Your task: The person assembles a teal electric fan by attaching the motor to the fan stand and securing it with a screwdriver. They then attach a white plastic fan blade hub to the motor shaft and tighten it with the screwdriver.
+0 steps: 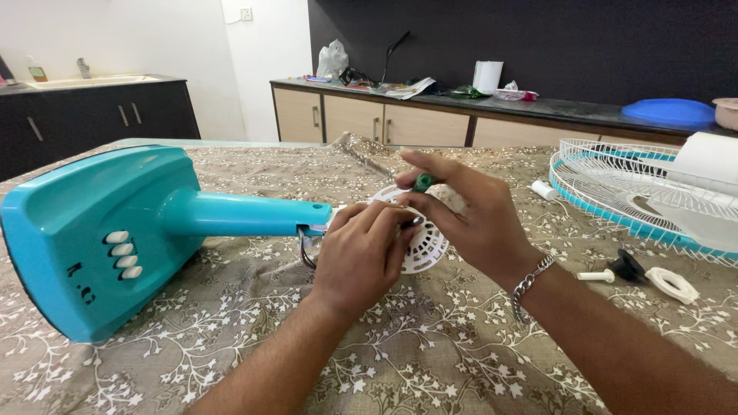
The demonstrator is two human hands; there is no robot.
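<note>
fan base (84, 230) lies left on the table (430, 361) – grille (615, 184) right (loose parts (646, 275) before it).

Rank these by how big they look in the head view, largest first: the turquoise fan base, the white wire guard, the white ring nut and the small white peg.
1. Turquoise fan base, though it lies nearest the camera.
2. White wire guard, cut off by the frame edge.
3. White ring nut.
4. Small white peg, close to the ring nut in size.
</note>
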